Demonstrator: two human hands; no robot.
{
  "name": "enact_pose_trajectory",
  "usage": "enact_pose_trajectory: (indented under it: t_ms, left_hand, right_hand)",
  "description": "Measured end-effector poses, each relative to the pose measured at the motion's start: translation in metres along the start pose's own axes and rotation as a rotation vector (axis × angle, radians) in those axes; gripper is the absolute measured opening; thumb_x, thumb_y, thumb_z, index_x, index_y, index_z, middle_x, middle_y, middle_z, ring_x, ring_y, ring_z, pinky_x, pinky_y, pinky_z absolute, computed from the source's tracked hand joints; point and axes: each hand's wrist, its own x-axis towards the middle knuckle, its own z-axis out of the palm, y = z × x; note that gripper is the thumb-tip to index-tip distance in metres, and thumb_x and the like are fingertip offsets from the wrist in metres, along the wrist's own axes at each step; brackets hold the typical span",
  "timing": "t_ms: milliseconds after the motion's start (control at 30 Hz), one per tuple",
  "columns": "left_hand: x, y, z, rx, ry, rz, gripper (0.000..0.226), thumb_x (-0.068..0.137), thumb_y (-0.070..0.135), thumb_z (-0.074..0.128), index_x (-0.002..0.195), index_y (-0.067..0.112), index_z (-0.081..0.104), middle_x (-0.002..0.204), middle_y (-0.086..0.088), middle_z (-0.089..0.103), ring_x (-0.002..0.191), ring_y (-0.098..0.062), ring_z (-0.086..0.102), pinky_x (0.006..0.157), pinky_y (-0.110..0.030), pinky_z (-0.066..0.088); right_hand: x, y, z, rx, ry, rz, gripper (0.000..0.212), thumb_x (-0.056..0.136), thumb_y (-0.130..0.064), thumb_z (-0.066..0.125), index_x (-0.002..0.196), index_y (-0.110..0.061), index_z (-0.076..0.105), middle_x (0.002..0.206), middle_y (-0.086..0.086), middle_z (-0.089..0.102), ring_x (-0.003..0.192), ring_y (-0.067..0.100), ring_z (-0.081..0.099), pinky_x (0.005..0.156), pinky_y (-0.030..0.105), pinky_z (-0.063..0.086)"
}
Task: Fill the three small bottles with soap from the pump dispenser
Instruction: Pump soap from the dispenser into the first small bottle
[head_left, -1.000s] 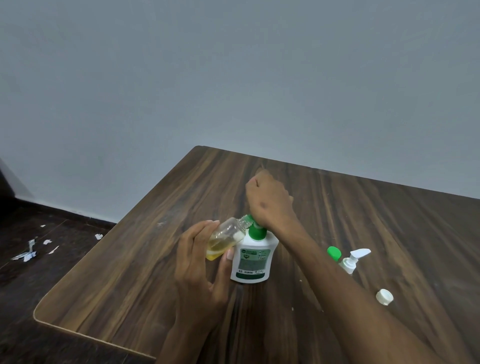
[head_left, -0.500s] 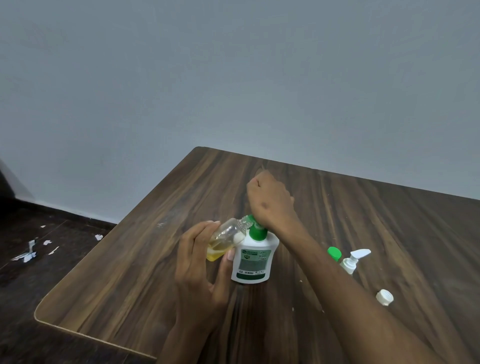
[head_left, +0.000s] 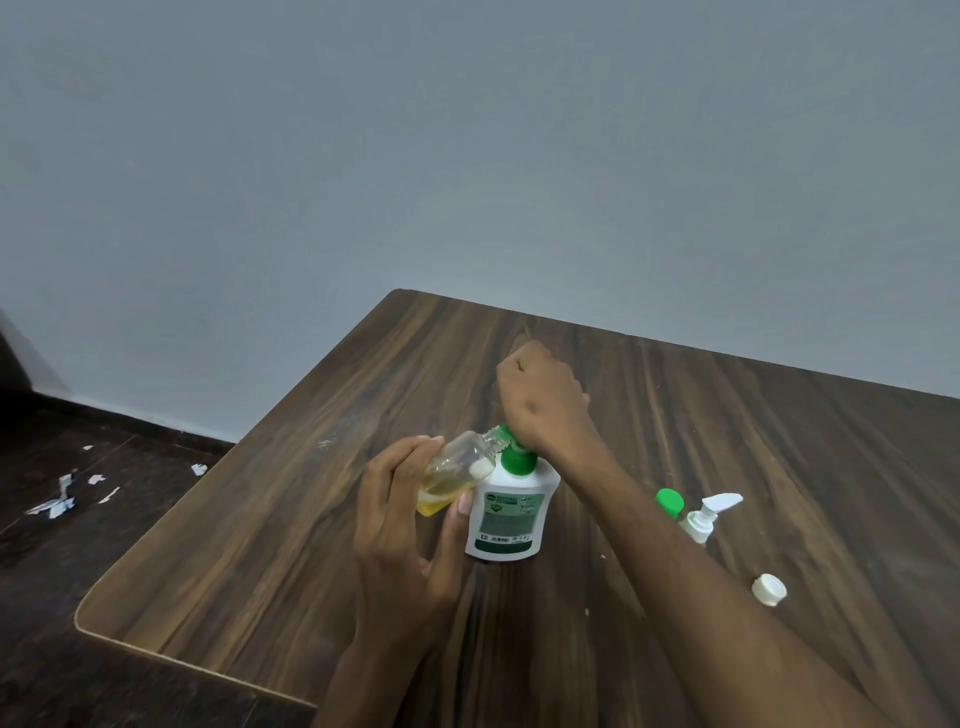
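white pump dispenser (head_left: 506, 514) label, "ORIGINAL" faintly legible, smaller print too blurred

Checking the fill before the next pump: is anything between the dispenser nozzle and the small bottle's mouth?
Nothing visible. The left hand holds the small bottle tilted, mouth against the green nozzle; the right hand covers the pump top.

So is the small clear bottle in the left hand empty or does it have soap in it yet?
Partly filled. The small clear bottle is tilted with its neck at the dispenser's green nozzle, and yellow liquid pools in its lower end.
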Motion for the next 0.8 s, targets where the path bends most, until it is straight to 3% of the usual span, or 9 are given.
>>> enact_pose_trajectory:
  t_ms: [133,267,433,567,667,800]
  left_hand:
    - [-0.0005,-0.0013,0.0003,-0.004,0.004,0.014,0.04,0.099,0.023,0.063,0.134,0.005,0.065,0.133,-0.008,0.064,0.127,-0.019,0.06,0.107,-0.026,0.046]
    - [-0.0005,-0.0018,0.001,0.023,0.009,0.01,0.039,0.096,0.014,0.069,0.134,0.003,0.065,0.132,-0.01,0.064,0.125,-0.024,0.061,0.105,-0.031,0.049]
    - [-0.0008,0.0004,0.0001,0.015,0.015,0.016,0.041,0.094,0.011,0.071,0.134,0.002,0.066,0.131,-0.011,0.064,0.124,-0.023,0.061,0.106,-0.026,0.046]
    - [-0.0004,0.001,0.0004,0.022,0.016,0.021,0.041,0.093,0.011,0.071,0.132,0.001,0.066,0.13,-0.011,0.065,0.123,-0.023,0.062,0.106,-0.026,0.046]
    - [-0.0011,0.0001,0.0002,0.01,0.02,0.019,0.041,0.094,0.012,0.071,0.133,0.002,0.066,0.132,-0.01,0.064,0.124,-0.022,0.061,0.106,-0.026,0.047]
    - [-0.0009,-0.0009,0.0014,0.022,0.019,0.018,0.041,0.094,0.012,0.07,0.133,0.001,0.066,0.132,-0.012,0.065,0.126,-0.023,0.061,0.107,-0.026,0.046]
  right_hand:
    - [-0.0008,-0.0011,-0.0003,0.001,-0.005,0.0,0.023,0.099,-0.022,0.036,0.081,-0.018,0.05,0.075,-0.003,0.059,0.066,0.013,0.05,0.089,0.046,0.038]
    - [-0.0012,-0.0005,0.0027,0.029,-0.013,0.018,0.028,0.094,-0.02,0.038,0.066,-0.02,0.041,0.065,-0.003,0.054,0.057,0.014,0.044,0.087,0.046,0.041]
    - [-0.0021,-0.0022,-0.0017,0.048,0.012,-0.005,0.025,0.097,-0.02,0.036,0.077,-0.017,0.05,0.077,-0.001,0.062,0.066,0.013,0.05,0.087,0.044,0.038]
    - [-0.0028,-0.0026,0.0012,0.031,-0.001,0.013,0.029,0.093,-0.02,0.036,0.065,-0.019,0.043,0.063,-0.003,0.054,0.059,0.017,0.048,0.09,0.049,0.045]
    - [-0.0031,-0.0032,-0.0025,0.045,0.011,-0.015,0.024,0.097,-0.02,0.036,0.077,-0.018,0.051,0.075,-0.004,0.062,0.067,0.012,0.051,0.093,0.046,0.041]
    - [-0.0032,-0.0019,-0.0015,0.018,-0.019,0.017,0.025,0.094,-0.02,0.036,0.07,-0.018,0.044,0.069,-0.002,0.057,0.062,0.015,0.048,0.098,0.051,0.044]
